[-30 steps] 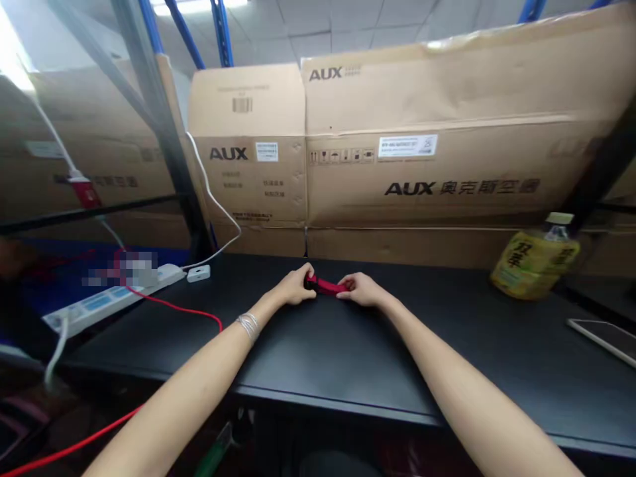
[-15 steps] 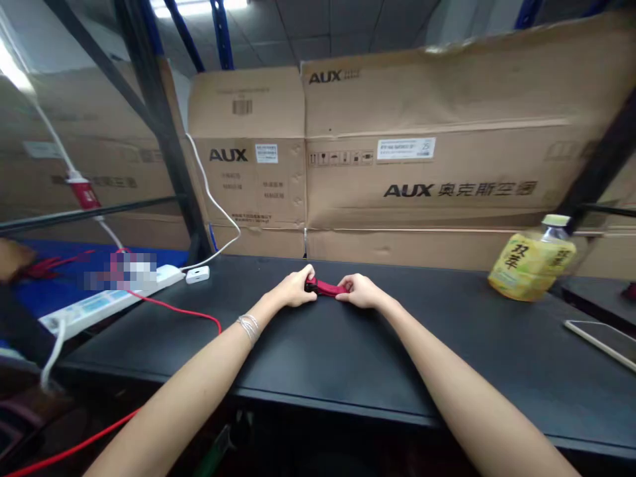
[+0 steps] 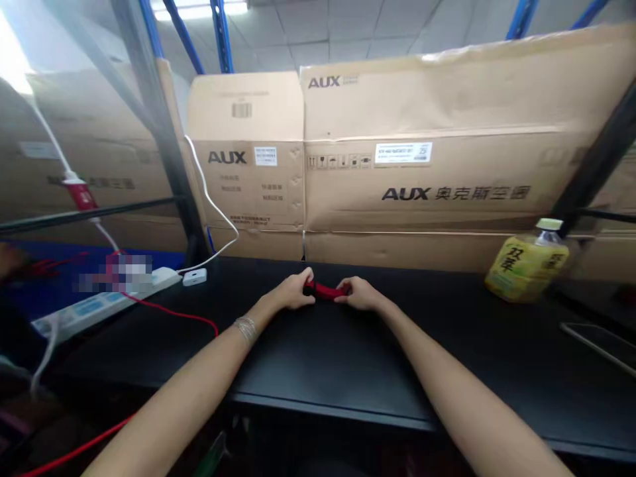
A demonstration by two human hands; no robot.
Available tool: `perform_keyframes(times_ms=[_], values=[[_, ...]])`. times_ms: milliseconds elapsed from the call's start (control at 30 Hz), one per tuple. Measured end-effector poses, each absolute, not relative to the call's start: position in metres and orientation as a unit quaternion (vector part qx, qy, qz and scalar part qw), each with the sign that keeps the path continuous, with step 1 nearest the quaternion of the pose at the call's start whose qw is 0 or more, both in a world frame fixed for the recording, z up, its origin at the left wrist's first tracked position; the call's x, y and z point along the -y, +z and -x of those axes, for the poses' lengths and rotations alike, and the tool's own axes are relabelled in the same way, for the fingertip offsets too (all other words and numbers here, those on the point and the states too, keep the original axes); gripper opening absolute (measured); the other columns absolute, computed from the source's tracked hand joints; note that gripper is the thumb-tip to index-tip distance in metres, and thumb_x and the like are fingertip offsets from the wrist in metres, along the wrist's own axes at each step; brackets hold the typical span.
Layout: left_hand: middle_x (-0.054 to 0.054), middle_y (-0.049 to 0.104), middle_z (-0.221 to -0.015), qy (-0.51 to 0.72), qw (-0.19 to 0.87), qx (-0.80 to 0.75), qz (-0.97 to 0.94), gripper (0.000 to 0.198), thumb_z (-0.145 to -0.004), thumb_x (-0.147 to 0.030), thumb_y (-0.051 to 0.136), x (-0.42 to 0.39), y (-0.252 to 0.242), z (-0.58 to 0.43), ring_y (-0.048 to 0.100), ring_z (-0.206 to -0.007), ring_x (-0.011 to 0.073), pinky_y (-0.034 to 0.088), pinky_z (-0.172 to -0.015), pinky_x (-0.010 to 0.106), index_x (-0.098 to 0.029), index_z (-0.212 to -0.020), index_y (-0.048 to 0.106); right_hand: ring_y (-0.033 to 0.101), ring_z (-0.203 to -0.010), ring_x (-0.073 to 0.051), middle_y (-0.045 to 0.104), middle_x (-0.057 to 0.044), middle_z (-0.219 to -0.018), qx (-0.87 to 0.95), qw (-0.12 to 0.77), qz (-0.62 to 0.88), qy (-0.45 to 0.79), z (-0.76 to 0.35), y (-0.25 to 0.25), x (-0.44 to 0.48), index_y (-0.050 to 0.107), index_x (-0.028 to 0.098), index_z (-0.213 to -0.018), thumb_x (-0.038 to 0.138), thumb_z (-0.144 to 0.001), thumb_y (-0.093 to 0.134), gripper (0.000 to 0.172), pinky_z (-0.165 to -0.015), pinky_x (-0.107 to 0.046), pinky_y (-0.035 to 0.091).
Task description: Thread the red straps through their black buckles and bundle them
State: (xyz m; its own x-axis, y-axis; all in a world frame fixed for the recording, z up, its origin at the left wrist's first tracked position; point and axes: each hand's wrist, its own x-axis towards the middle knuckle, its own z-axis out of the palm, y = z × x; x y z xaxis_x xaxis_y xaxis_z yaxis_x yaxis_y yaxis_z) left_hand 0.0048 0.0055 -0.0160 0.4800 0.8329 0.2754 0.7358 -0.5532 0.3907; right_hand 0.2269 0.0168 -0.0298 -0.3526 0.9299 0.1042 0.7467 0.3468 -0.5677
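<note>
A short red strap (image 3: 328, 291) stretches between my two hands over the black tabletop, dipping slightly in the middle. At its left end is a dark piece (image 3: 310, 288) that looks like a buckle; it is small and partly covered. My left hand (image 3: 295, 290) is closed around this dark end, thumb on top. The strap's right end is pinched in the fingers of my right hand (image 3: 360, 293), which hide its tip. A silvery bracelet (image 3: 245, 328) circles my left wrist.
Cardboard boxes (image 3: 417, 165) stand behind the black table (image 3: 338, 371). To the right are a yellow-labelled bottle (image 3: 527, 265) and a phone-like flat object (image 3: 599, 344). A white power strip (image 3: 94, 308), a small white adapter (image 3: 195, 277) and a red cable (image 3: 173, 309) lie left.
Both hands stay almost in place and keep their hold on the strap. The strap's middle sags a little more. The boxes and ceiling look brighter.
</note>
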Motion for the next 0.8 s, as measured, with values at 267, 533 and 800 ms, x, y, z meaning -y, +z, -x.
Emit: perform_keyframes(times_ms=[267, 533, 800], values=[[-0.006, 0.043, -0.062, 0.212, 0.114, -0.479, -0.844, 0.032, -0.061, -0.026, 0.061, -0.0035, -0.0148, -0.0066, 0.036, -0.053, 0.0110, 0.024, -0.052, 0.023, -0.022, -0.084, 0.037, 0.057, -0.067, -0.013, 0.065, -0.003, -0.075, 0.795, 0.210, 0.528, 0.214, -0.2263, -0.0283, -0.0150, 0.067, 0.015, -0.088, 0.027, -0.066, 0.071, 0.025, -0.060, -0.022, 0.041], [-0.008, 0.043, -0.061, 0.228, 0.126, -0.482, -0.836, 0.034, -0.060, -0.027, 0.062, -0.0075, -0.0216, -0.0060, 0.034, -0.053, 0.0104, 0.023, -0.051, 0.022, -0.023, -0.083, 0.036, 0.058, -0.068, -0.013, 0.066, -0.004, -0.078, 0.788, 0.205, 0.535, 0.226, -0.2264, -0.0279, -0.0146, 0.067, 0.015, -0.089, 0.026, -0.066, 0.071, 0.026, -0.061, -0.022, 0.042], [-0.008, 0.041, -0.062, 0.259, 0.165, -0.463, -0.832, 0.033, -0.059, -0.025, 0.062, -0.0089, -0.0213, -0.0033, 0.033, -0.055, 0.0095, 0.024, -0.052, 0.021, -0.021, -0.080, 0.036, 0.058, -0.066, -0.013, 0.065, -0.003, -0.074, 0.792, 0.214, 0.525, 0.226, -0.2273, -0.0294, -0.0161, 0.067, 0.015, -0.088, 0.026, -0.065, 0.071, 0.026, -0.059, -0.022, 0.042]])
